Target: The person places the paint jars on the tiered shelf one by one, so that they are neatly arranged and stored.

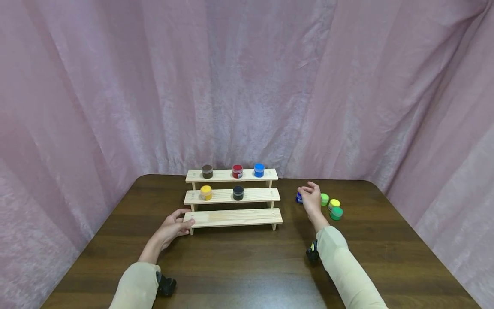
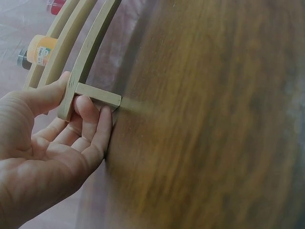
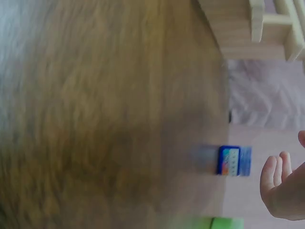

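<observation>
My left hand (image 1: pixel 173 231) grips the left end of the lowest step of a three-step wooden rack (image 1: pixel 233 218). In the left wrist view the thumb lies on top of the step and the curled fingers are beneath it, by the leg (image 2: pixel 99 94). Right of the rack, my right hand (image 1: pixel 312 204) hovers near a dark blue paint jar (image 1: pixel 299 198). The right wrist view shows a gap between that jar (image 3: pixel 229 161) and the loosely bent fingers (image 3: pixel 269 174), which hold nothing.
Brown (image 1: pixel 207 171), red (image 1: pixel 237 171) and blue (image 1: pixel 259 170) jars stand on the top step. Yellow (image 1: pixel 206 193) and black (image 1: pixel 238 193) jars stand on the middle step. Light green (image 1: pixel 325 199), yellow (image 1: pixel 334 204) and green (image 1: pixel 336 213) jars sit on the table (image 1: pixel 239 270). A pink curtain (image 1: pixel 247 86) hangs behind.
</observation>
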A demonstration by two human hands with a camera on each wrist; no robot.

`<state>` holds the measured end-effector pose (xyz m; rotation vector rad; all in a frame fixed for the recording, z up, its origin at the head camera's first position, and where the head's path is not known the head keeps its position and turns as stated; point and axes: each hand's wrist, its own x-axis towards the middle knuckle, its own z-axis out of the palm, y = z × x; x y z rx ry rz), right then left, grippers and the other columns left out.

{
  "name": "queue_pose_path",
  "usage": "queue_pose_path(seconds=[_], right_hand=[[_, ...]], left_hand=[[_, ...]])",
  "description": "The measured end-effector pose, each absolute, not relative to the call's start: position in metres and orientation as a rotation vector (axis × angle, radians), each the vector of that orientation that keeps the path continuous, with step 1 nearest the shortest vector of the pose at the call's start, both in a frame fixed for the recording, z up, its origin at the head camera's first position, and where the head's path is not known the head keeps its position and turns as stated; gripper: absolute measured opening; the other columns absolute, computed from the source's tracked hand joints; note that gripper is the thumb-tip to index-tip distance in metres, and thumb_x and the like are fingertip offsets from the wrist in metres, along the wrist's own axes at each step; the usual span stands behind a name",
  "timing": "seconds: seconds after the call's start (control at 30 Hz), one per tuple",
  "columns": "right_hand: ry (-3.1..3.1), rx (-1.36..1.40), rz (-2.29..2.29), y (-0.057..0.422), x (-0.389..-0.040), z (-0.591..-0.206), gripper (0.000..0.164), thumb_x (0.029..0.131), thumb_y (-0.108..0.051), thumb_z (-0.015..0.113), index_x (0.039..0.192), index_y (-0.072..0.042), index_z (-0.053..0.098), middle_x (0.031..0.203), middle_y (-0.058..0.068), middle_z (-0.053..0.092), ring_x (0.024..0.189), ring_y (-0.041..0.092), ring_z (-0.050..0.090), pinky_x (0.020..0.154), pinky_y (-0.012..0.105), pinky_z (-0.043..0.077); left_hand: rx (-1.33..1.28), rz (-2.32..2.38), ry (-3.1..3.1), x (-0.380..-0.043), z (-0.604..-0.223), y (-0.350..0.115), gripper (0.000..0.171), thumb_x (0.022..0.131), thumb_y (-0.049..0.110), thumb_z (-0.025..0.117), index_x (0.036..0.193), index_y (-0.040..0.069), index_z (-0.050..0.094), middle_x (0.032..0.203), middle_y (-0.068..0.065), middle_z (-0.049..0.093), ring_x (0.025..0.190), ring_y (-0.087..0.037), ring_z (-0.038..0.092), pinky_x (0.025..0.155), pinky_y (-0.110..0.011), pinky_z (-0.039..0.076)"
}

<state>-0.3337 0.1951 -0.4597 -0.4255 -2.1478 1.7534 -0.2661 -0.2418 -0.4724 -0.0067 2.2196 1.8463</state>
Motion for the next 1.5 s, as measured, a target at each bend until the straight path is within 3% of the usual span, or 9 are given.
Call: queue_pose_path(seconds=[0.17, 0.37, 0.53, 0.87, 1.17, 1.5], right_hand=[[-2.056, -0.415, 1.783, 0.209, -0.336, -0.477, 0.049, 0.089, -0.021, 0.07, 0.129, 0.003, 0.052, 0.123, 0.019, 0.061, 0.114, 0.029, 0.056, 0.102, 0.039, 0.045], [-2.2, -0.397, 1.659, 0.212, -0.327, -0.471, 0.047, 0.094, -0.015, 0.062, 0.134, 0.006, 0.047, 0.138, 0.027, 0.05, 0.13, 0.04, 0.044, 0.112, 0.049, 0.035], [-2.334, -0.357, 1.543, 0.215, -0.329, -0.469, 0.051, 0.096, -0.017, 0.06, 0.139, 0.004, 0.043, 0.145, 0.025, 0.044, 0.138, 0.04, 0.036, 0.115, 0.05, 0.03], [-2.471, -0.302, 1.39, 0.224, -0.336, -0.479, 0.061, 0.093, -0.02, 0.064, 0.144, 0.003, 0.038, 0.149, 0.026, 0.04, 0.141, 0.041, 0.033, 0.117, 0.051, 0.027], [-2.389, -0.341, 1.702, 0.226, -0.336, -0.487, 0.07, 0.094, -0.022, 0.065, 0.149, 0.002, 0.03, 0.154, 0.025, 0.031, 0.143, 0.041, 0.03, 0.116, 0.052, 0.031], [-2.324, -0.343, 1.901, 0.226, -0.337, -0.498, 0.07, 0.092, -0.013, 0.065, 0.149, 0.003, 0.029, 0.152, 0.026, 0.036, 0.143, 0.037, 0.031, 0.118, 0.047, 0.028]], left_hand=[[-0.005, 1.843, 2.212, -0.265, -0.472, -0.239, 0.058, 0.096, 0.014, 0.061, 0.143, -0.002, 0.033, 0.081, 0.006, 0.062, 0.065, -0.004, 0.056, 0.069, -0.02, 0.051], [-0.013, 1.837, 2.217, -0.267, -0.472, -0.238, 0.058, 0.096, 0.016, 0.062, 0.144, 0.0, 0.033, 0.081, 0.006, 0.063, 0.066, -0.005, 0.056, 0.069, -0.021, 0.051], [-0.012, 1.849, 2.219, -0.27, -0.472, -0.238, 0.057, 0.096, 0.015, 0.061, 0.143, 0.0, 0.033, 0.082, 0.005, 0.062, 0.066, -0.004, 0.055, 0.068, -0.02, 0.051], [-0.013, 1.84, 2.225, -0.27, -0.472, -0.237, 0.057, 0.096, 0.014, 0.061, 0.144, -0.001, 0.033, 0.081, 0.006, 0.061, 0.066, -0.004, 0.056, 0.07, -0.02, 0.051], [-0.014, 1.842, 2.225, -0.27, -0.471, -0.239, 0.058, 0.096, 0.015, 0.061, 0.144, -0.001, 0.033, 0.081, 0.006, 0.062, 0.066, -0.003, 0.056, 0.069, -0.019, 0.051], [-0.001, 1.858, 2.214, -0.264, -0.473, -0.241, 0.057, 0.096, 0.014, 0.061, 0.142, -0.003, 0.032, 0.084, 0.004, 0.062, 0.066, -0.004, 0.056, 0.068, -0.019, 0.051]])
